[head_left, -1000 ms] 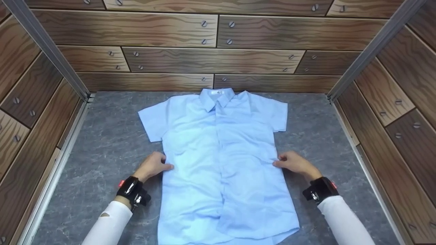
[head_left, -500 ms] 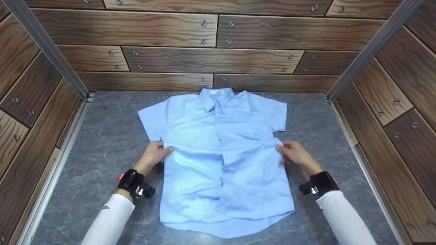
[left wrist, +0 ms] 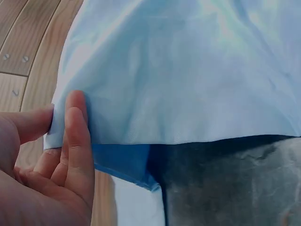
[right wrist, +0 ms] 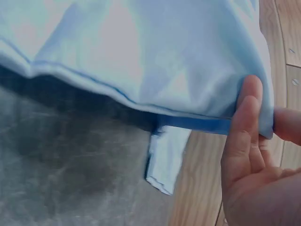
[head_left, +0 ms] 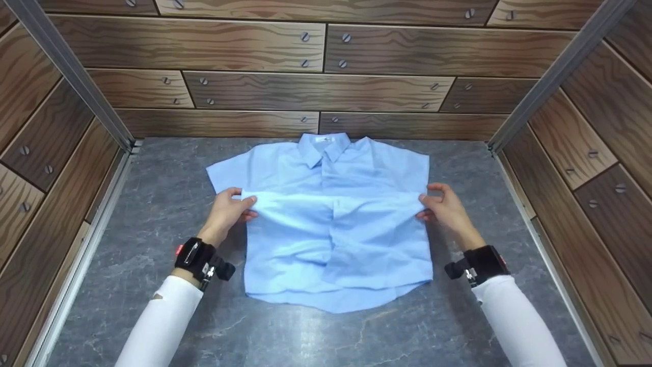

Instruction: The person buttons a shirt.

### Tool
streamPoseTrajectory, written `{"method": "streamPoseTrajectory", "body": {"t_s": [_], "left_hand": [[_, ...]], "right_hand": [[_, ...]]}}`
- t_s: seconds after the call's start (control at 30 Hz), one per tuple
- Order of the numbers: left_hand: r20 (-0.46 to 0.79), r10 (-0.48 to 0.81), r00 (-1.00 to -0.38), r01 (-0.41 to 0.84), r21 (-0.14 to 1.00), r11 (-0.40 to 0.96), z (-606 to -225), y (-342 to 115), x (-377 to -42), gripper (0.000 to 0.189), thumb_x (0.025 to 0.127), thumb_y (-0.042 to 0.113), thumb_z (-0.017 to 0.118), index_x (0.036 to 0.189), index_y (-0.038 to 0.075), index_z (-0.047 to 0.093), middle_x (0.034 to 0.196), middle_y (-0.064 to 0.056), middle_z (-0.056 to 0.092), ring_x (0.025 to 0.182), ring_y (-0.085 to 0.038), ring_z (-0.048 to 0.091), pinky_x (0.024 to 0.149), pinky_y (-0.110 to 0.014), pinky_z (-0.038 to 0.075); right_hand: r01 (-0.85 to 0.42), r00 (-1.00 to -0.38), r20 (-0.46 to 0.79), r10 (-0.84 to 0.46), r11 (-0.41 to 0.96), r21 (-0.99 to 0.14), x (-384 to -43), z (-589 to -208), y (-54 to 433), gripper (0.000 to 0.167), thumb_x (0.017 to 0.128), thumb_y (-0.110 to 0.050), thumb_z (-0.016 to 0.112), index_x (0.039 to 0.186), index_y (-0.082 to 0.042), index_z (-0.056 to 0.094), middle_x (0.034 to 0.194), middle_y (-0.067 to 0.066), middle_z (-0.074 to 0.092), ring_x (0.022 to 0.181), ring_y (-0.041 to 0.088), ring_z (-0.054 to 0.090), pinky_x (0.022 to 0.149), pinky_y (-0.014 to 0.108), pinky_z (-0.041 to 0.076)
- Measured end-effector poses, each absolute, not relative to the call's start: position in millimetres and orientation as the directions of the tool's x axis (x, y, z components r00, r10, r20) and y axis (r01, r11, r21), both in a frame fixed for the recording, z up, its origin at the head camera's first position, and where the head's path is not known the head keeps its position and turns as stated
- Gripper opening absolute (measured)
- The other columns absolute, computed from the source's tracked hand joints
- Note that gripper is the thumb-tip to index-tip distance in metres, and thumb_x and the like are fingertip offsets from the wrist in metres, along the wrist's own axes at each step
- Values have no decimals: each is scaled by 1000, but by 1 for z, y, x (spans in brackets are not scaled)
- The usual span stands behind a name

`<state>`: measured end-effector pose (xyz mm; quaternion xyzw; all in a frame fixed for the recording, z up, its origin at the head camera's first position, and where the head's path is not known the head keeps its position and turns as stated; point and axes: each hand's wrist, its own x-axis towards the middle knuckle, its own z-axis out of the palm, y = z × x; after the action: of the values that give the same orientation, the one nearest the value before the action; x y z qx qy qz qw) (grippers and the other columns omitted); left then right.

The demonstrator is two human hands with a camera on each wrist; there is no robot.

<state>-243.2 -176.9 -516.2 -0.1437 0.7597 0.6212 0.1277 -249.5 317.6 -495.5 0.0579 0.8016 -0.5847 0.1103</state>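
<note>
A light blue short-sleeved shirt (head_left: 333, 244) lies front up, its collar (head_left: 323, 149) toward the back wall. My left hand (head_left: 224, 211) pinches the shirt's left side just below the sleeve, thumb on top. Opposite it, my right hand (head_left: 450, 211) pinches the right side at about the same height. Between the hands the cloth is raised in a straight crosswise fold that covers part of the chest. In both wrist views the shirt edge is lifted, with fingers (left wrist: 77, 136) under the cloth and the thumb on its other side. The curved hem hangs toward me.
The dark grey marbled surface (head_left: 300, 341) extends around the shirt. Wood-patterned panels (head_left: 254, 92) stand at the back and both sides, with metal rails (head_left: 97, 224) along the edges. A black wrist camera is strapped to each wrist (head_left: 196, 260), below white sleeves.
Both hands have moved away from me toward the collar, drawing the shirt's lower half along. A crosswise fold has formed below the sleeves, and the hem has come up into full view.
</note>
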Motion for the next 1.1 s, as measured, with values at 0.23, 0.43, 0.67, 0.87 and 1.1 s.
{"method": "streamPoseTrajectory", "body": {"t_s": [0.23,0.43,0.67,0.87,1.1], "left_hand": [[-301,-70,-951,-309,934,181,-512,-175,-241,56,94,21,62,143,9,39,76,-7,64,56,-13,66,62,-30,57],[-280,-38,-959,-280,919,279,-532,-172,-222,35,91,18,63,123,5,60,67,-4,60,50,-14,62,58,-36,57],[-301,2,-954,-277,882,380,-561,-172,-201,37,82,7,63,118,0,61,77,-9,58,48,-13,58,54,-35,55],[-278,63,-959,-187,780,598,-576,-173,-186,48,75,12,71,119,1,55,85,-11,58,65,-18,57,61,-30,48],[-87,124,-989,54,562,825,-574,-163,-178,58,71,15,77,124,4,55,101,-17,60,89,-32,59,75,-46,48]], "right_hand": [[131,-988,-150,-26,349,-928,-247,-505,324,43,98,-31,57,129,-2,54,90,0,69,66,18,70,70,39,59],[148,-974,-212,-75,494,-857,-233,-527,332,47,95,-42,58,111,1,68,102,5,70,72,11,64,72,35,57],[36,-939,-258,-227,682,-731,-220,-545,336,32,92,-37,64,88,-7,76,78,-1,66,66,10,51,58,24,40],[-80,-882,-302,-362,746,-662,-213,-558,331,20,85,-25,72,79,-7,67,68,-6,55,59,9,47,53,22,39],[-230,-910,-236,-341,888,-398,-207,-552,312,18,79,-30,75,82,-16,64,74,-2,58,67,16,51,61,33,41]]}}
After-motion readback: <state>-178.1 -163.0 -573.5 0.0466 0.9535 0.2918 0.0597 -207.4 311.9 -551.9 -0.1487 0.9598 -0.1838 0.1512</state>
